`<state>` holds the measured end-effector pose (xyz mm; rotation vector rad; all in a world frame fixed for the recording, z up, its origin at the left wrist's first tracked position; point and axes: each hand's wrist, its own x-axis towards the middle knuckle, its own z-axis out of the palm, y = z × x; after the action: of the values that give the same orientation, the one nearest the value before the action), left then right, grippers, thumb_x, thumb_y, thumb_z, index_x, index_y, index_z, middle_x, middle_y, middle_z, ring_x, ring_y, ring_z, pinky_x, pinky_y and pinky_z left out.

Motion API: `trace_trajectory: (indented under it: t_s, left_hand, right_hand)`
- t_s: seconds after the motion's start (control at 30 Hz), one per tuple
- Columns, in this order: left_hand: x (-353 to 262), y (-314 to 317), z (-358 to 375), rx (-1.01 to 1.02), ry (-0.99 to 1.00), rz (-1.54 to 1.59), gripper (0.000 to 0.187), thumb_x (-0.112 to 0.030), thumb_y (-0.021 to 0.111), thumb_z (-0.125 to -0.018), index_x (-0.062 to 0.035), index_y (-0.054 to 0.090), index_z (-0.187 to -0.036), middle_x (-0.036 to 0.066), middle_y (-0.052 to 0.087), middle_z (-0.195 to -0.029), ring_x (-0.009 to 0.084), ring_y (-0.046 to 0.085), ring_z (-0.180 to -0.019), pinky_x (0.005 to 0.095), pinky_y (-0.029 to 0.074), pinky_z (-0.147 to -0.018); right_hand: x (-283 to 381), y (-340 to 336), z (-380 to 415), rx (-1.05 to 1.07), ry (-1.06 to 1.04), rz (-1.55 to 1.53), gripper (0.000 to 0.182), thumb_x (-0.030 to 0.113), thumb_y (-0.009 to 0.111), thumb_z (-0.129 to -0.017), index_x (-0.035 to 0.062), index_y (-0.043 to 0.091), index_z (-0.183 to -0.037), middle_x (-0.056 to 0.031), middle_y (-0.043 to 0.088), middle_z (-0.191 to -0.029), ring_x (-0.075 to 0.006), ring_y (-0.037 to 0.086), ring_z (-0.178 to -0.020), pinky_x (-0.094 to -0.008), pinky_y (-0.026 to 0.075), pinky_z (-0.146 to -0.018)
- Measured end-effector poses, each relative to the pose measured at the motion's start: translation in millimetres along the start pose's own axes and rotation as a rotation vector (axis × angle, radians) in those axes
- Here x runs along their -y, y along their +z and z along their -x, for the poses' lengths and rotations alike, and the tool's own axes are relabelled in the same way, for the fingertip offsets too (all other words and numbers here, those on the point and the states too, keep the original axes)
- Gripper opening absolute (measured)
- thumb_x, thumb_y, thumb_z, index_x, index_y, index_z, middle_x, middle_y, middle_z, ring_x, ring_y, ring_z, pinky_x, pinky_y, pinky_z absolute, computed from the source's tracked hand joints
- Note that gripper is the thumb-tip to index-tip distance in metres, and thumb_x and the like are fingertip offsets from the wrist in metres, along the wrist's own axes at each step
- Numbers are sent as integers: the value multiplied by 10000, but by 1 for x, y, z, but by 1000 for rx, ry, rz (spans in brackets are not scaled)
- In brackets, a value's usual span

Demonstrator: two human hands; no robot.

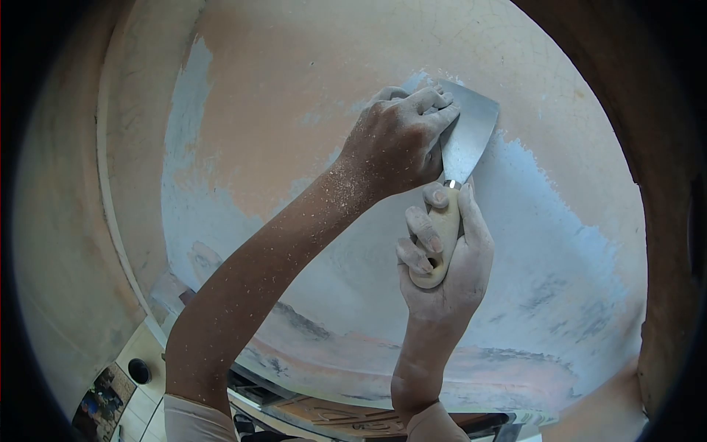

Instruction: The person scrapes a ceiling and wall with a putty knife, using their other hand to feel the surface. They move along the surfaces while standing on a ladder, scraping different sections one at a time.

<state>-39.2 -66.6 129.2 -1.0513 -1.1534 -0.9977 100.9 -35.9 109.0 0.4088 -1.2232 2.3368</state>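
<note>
My right hand [449, 250], dusted white, is wrapped round the pale handle of a scraper [471, 125], whose wide metal blade points up over the wall. At the blade's left edge is my left hand [405, 136], also powdery, its fingers curled in and touching the blade. Whatever those fingers may pinch is too small to make out. Behind both hands the wall [272, 118] shows bare tan areas and a large pale blue patch [368, 250] with ragged edges. White crumbs lie on my left wrist and forearm.
A raised strip [110, 199] runs down the wall's left side. At the lower left are floor tiles [140, 405], a dark round container [139, 371] and a dark cluttered patch. Below the wall is a brown patterned surface [331, 414]. A dark curved edge [626, 125] borders the right.
</note>
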Motion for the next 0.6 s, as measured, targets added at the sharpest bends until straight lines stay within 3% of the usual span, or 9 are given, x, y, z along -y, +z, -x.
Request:
trace_trajectory:
  t_s: [0.17,0.33,0.43,0.47,0.57,0.6]
  left_hand:
    - [-3,-6,18,15,100,-3,285,-128,690,-722,-50,654,-994,84,656,-996,236,637,-946,385,483,-866]
    - [4,-10,-4,28,-11,15,299,-104,684,-735,-69,647,-1030,84,655,-1020,219,634,-945,390,492,-856]
    - [4,-14,19,97,131,19,294,-90,669,-741,-49,646,-1032,92,653,-1031,251,633,-938,376,515,-818]
    - [7,-15,17,101,132,11,312,-77,681,-726,-56,646,-1035,92,652,-1037,248,627,-968,371,512,-838]
    - [13,-14,-9,113,-27,122,337,-69,704,-710,-93,649,-1041,81,652,-1040,207,614,-1020,388,481,-898]
    - [11,-16,-9,128,-40,123,375,-48,721,-681,-101,648,-1044,72,649,-1035,197,613,-1021,380,493,-885]
  right_hand:
    - [-15,-9,16,-49,-15,9,185,234,290,-997,137,380,-1126,7,444,-813,-55,386,-502,-172,313,-371]
    - [-15,9,1,-13,-13,-69,225,240,269,-997,143,365,-1175,7,438,-830,-69,392,-503,-190,323,-391]
    - [-32,-1,22,-105,-23,-76,164,235,277,-995,136,375,-1082,11,443,-810,-65,395,-506,-191,319,-391]
    - [-37,2,17,-176,-59,-91,156,230,304,-995,96,383,-984,0,453,-803,-53,387,-478,-165,317,-316]
    - [-27,15,-2,-46,-55,-85,214,244,269,-996,149,358,-1165,7,433,-835,-69,394,-500,-197,320,-393]
    - [-27,20,0,-59,-50,-140,207,250,272,-996,145,363,-1149,7,434,-837,-74,396,-494,-202,323,-394]
